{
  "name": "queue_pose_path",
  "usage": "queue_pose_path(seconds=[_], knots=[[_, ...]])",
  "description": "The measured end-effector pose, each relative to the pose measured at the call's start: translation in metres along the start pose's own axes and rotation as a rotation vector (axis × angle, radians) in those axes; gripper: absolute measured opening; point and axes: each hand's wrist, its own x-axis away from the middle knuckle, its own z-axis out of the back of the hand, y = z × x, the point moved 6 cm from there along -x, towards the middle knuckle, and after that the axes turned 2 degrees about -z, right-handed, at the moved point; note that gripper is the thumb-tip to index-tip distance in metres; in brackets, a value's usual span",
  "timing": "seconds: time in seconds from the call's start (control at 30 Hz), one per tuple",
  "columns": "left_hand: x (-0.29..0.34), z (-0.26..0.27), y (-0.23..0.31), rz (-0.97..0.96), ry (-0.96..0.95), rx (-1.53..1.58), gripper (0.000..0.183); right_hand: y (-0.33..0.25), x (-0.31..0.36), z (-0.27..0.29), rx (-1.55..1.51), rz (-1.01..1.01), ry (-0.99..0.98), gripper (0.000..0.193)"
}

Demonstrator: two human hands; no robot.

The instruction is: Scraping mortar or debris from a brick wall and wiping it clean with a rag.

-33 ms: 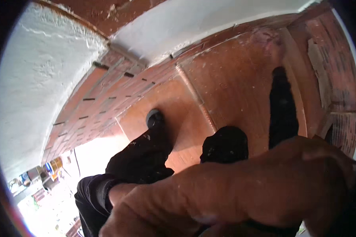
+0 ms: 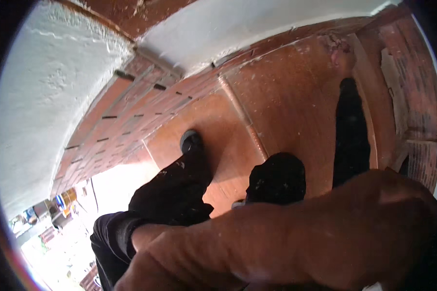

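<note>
Across the lower part of the head view, very close and blurred, stretches bare brown skin, seemingly my left hand (image 2: pixel 296 237) with its forearm; a dark sleeve ends at the lower left. Its fingers are lost in the dark right rim, so I cannot tell what they hold. Beyond it a long black sleeve reaches away at the right. At its far end, what looks like my right hand (image 2: pixel 341 57) lies low by the foot of the wall, over the reddish-brown floor (image 2: pixel 291 106). Its fingers blend into that background, and whether they grip anything cannot be made out.
My dark-trousered legs show below, with a shoe (image 2: pixel 192 141) and a rounded knee (image 2: pixel 277 178). A raised strip (image 2: pixel 243 116) crosses the floor. Brickwork (image 2: pixel 111 126) and white plaster (image 2: pixel 39 97) rise at the left. More brickwork (image 2: pixel 417 72) stands at the right. Several blurred items lie at the lower left.
The near forearm has shifted slightly, and its right end shows less of the bent, finger-like shape. The black sleeve and far hand sit a little further right. A shoe tip now shows beside the knee.
</note>
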Motion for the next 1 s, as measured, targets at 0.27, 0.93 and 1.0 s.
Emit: queue_pose_path(seconds=[0.27, 0.93, 1.0], knots=[[-0.021, -0.008, -0.009, -0.029, -0.073, -0.013, 0.034, -0.096, 0.037, -0.05, 0.347, 0.667, 0.563, 0.025], [0.061, 0.053, -0.025, 0.674, 0.067, -1.132, 0.037, -0.142, 0.145, -0.091, 0.144, 0.587, 0.394, 0.036], [0.061, 0.04, -0.039, 0.741, -0.081, -1.096, 0.038, -0.167, 0.225, -0.168, 0.162, 0.661, 0.208, 0.042]])
